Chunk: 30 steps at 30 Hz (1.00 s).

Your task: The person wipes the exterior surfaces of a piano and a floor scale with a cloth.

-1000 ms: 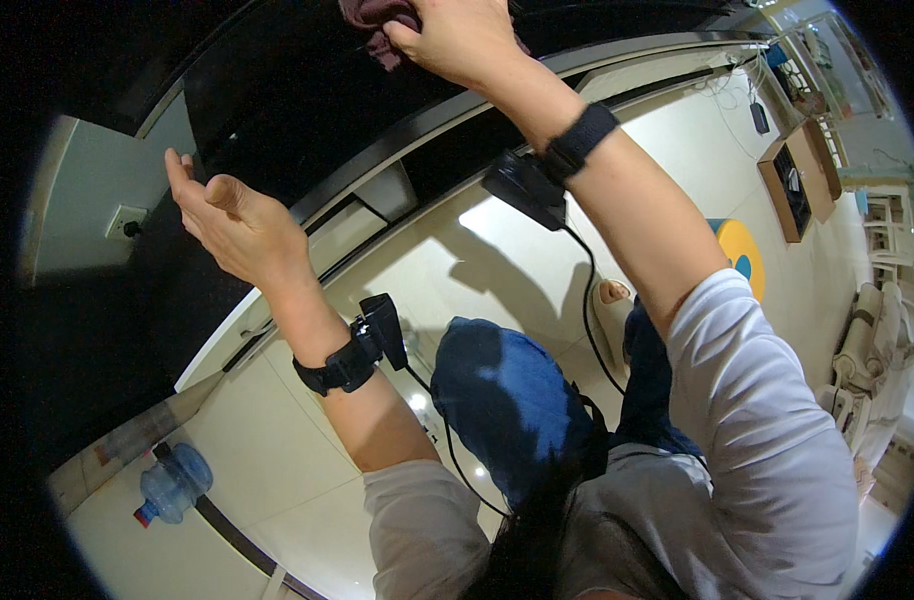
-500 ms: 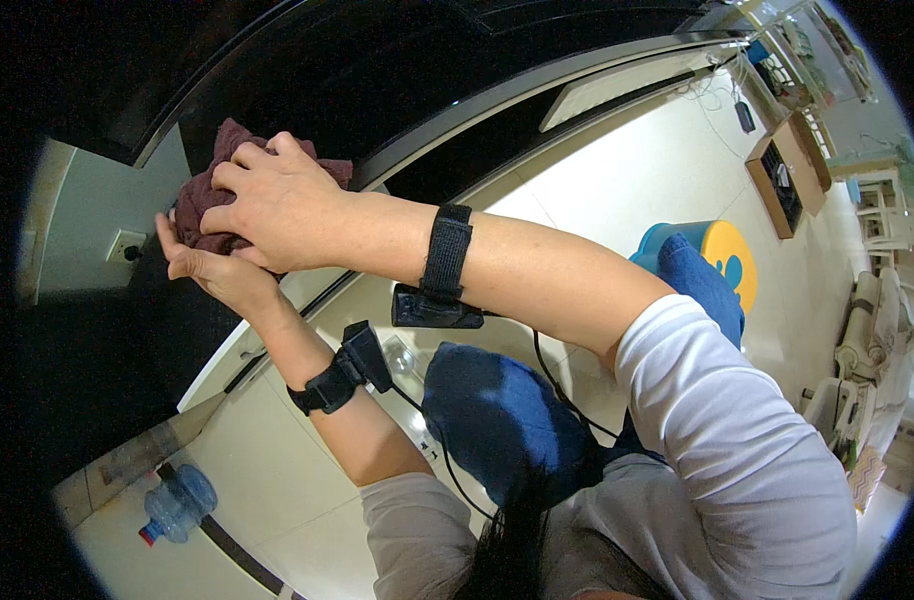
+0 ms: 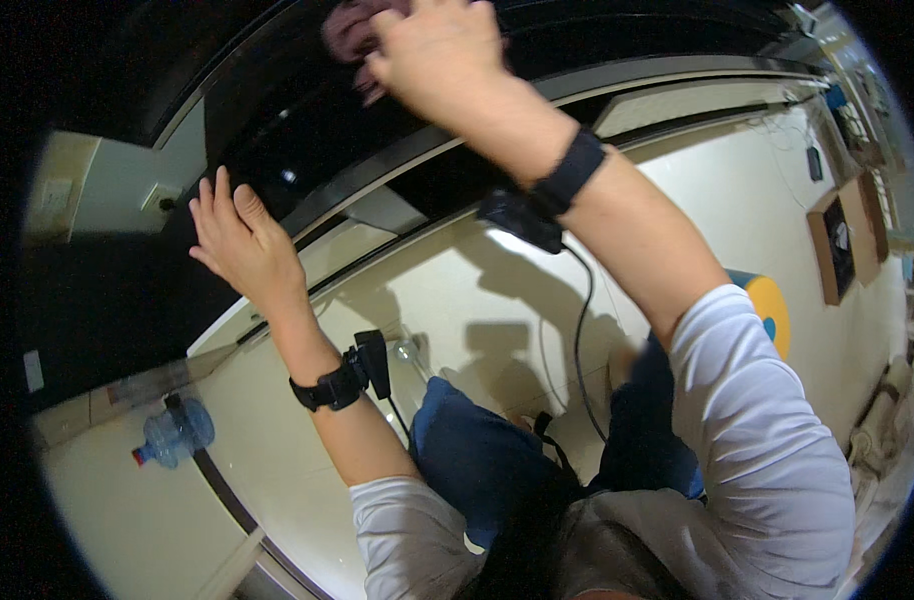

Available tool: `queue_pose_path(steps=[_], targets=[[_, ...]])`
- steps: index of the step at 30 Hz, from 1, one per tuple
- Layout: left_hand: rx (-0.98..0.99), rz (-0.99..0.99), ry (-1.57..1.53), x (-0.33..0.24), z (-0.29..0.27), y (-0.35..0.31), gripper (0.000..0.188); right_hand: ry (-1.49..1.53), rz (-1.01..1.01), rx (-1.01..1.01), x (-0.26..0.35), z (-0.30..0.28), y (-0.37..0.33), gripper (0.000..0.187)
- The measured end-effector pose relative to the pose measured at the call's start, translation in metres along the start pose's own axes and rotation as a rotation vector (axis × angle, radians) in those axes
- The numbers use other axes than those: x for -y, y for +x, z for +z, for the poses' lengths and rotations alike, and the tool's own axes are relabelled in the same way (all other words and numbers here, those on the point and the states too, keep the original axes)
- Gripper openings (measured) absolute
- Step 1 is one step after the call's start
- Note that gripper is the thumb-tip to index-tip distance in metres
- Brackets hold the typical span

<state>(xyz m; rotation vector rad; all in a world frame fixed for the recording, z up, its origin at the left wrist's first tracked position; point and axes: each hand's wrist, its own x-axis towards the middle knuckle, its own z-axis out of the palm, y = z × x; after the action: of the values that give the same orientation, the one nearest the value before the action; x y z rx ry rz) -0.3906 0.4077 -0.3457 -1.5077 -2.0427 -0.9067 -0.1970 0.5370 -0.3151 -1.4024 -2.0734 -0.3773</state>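
At the top of the view my right hand (image 3: pixel 439 62) presses a dark maroon cloth (image 3: pixel 351 34) against a glossy black surface (image 3: pixel 297 125). Its fingers are bent over the cloth and slightly blurred, and part of the cloth is hidden beneath them. Farther left, my left hand (image 3: pixel 239 238) is open with fingers outstretched and nothing in it. It is beside the near left part of the black surface; whether it touches cannot be made out. A black strap with a small box sits on each forearm.
A metal-coloured edge (image 3: pixel 377 180) runs along the black surface. A wall socket (image 3: pixel 163 200) is at the left. On the pale floor are a blue water bottle (image 3: pixel 182 432), a yellow and blue stool (image 3: pixel 767 312) and an opened cardboard box (image 3: pixel 835 250). Cables hang from the straps.
My right hand has moved away from my left, up and to the right, carrying the cloth. My left hand has come off the cloth and dropped slightly, its fingers straightened.
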Motion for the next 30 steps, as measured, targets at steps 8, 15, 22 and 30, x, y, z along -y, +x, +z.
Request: queue_pose_path(steps=[8,15,22,30], targets=[[-0.049,-0.301,-0.563,0.0,-0.008,-0.008,0.067,0.134,-0.12,-0.09,-0.024,-0.048,-0.049,0.023],[0.024,-0.418,-0.848,-0.001,-0.014,-0.011,0.076,0.166,-0.168,-0.042,0.044,-0.025,-0.052,0.019],[0.356,-0.379,-0.676,0.021,-0.051,-0.012,0.079,0.405,-0.303,0.018,0.086,-0.029,-0.052,0.021],[0.408,-0.059,-0.345,-0.069,-0.143,0.037,0.081,0.304,-0.08,-0.241,0.011,-0.022,-0.048,0.023]])
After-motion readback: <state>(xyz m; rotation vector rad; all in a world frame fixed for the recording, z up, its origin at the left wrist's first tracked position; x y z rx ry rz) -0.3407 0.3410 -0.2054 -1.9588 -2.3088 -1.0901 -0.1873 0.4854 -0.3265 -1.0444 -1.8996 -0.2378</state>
